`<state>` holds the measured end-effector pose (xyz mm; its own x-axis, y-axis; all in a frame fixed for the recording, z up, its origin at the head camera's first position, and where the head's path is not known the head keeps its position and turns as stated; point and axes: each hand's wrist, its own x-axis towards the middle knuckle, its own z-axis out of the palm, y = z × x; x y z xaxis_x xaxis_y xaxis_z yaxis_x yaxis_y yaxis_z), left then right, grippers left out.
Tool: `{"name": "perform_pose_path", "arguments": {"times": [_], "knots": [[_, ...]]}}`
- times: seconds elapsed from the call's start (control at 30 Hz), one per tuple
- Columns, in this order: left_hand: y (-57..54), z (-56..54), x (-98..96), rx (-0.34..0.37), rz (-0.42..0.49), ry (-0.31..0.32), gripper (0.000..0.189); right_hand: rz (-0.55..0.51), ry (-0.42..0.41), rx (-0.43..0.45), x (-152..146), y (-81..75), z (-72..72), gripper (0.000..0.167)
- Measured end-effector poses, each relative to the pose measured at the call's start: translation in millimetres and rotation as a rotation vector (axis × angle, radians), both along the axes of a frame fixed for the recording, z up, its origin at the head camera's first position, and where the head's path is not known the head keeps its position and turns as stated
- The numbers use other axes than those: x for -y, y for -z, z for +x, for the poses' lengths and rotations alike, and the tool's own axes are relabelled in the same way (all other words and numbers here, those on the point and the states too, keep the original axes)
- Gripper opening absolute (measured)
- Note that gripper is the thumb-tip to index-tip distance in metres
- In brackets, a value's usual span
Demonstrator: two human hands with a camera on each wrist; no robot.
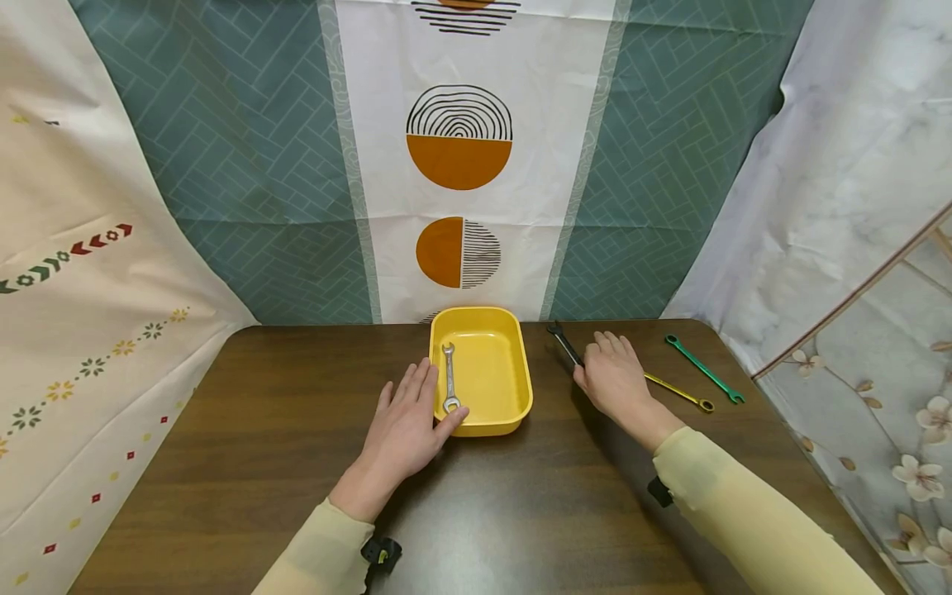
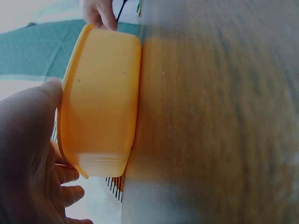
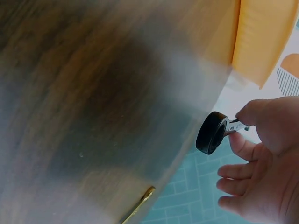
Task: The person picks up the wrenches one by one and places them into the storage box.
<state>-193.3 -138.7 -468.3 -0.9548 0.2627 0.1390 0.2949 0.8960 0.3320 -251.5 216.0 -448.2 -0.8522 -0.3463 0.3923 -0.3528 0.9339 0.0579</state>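
Note:
My left hand [image 1: 403, 428] rests at the near left corner of a yellow tray [image 1: 487, 380], its fingers straight along the side and its thumb over the front rim. Inside the tray, along its left side, lies a silver wrench [image 1: 449, 378]. To the right of the tray, my right hand [image 1: 616, 376] pinches a black wrench [image 1: 567, 345] between thumb and forefinger. In the right wrist view the ring end of this black wrench [image 3: 211, 133] shows raised off the table; the hand hides part of its shaft. The other fingers of that hand are loosely bent.
A yellow wrench [image 1: 678, 392] lies just right of my right hand, partly hidden by it. Farther right, near the table's edge, is a green wrench [image 1: 703, 368]. The brown table [image 1: 297, 463] ends at a patterned cloth backdrop [image 1: 253, 165] behind the tray.

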Motion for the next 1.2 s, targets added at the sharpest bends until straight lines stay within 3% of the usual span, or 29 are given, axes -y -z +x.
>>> {"name": "perform_pose_path", "arguments": {"times": [0.67, 1.2], "knots": [[-1.0, 0.7, 0.1, -0.013, -0.004, 0.003, 0.099, -0.010, 0.006, 0.076, 25.9, -22.3, 7.1, 0.027], [-1.3, 0.9, -0.4, -0.013, -0.005, 0.001, 0.098, -0.026, -0.030, 0.045, 42.9, -29.9, 11.2, 0.026]]}}
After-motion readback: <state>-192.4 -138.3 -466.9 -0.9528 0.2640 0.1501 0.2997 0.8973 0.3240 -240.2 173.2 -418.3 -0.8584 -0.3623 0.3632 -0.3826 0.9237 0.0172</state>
